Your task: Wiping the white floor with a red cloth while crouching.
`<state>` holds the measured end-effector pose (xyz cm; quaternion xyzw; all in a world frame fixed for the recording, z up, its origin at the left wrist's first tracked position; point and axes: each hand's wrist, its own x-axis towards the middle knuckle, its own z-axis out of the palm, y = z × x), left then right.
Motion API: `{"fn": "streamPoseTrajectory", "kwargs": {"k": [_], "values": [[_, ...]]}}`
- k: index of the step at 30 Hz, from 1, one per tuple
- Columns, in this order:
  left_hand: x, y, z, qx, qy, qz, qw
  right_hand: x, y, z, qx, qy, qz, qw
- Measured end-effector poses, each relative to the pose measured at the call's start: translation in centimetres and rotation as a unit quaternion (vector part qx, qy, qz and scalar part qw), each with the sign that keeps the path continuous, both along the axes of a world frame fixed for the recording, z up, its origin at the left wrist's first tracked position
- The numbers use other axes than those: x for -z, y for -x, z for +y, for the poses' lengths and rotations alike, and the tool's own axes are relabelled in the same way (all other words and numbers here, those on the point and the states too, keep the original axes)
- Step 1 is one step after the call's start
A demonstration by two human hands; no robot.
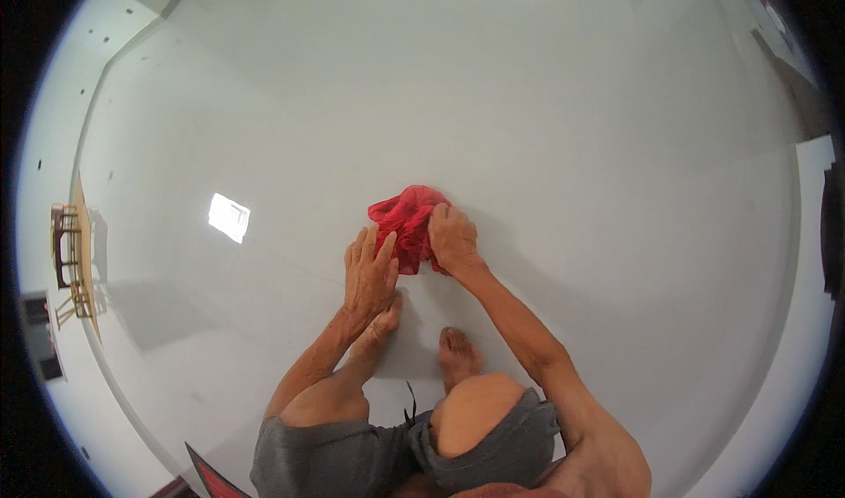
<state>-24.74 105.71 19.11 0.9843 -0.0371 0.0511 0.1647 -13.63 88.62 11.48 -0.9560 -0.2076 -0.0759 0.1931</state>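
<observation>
A crumpled red cloth (410, 217) lies bunched on the pale, glossy floor (422, 115) in front of my bare feet. My right hand (454, 234) grips the cloth at its right side, with the fingers curled into it. Against the lower left edge of the cloth is my left hand (371, 267), fingers spread and the back of the hand turned up. Whether its fingertips press on the cloth or on the floor beside it is hard to tell.
Wooden furniture (74, 254) stands by the left wall. My bare foot (460, 353) is planted just below the cloth. A red and black object (214, 475) shows at the lower left. At the far right is a dark object (833, 231) by the wall.
</observation>
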Motion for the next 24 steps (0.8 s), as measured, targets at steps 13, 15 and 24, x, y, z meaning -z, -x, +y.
{"fn": "streamPoseTrajectory", "kwargs": {"k": [13,15,24], "values": [[0.1,4.4,0.4,0.034,0.047,-0.026,0.998,-1.7,1.2,-0.2,-0.043,0.017,0.06,0.997],[2.0,4.2,0.1,0.006,0.05,0.008,0.999,-0.3,1.3,-0.5,-0.034,-0.01,0.034,0.999],[5.1,-3.7,0.1,0.109,0.044,-0.04,0.992,-1.2,2.0,-1.8,-0.014,-0.07,0.066,0.995]]}}
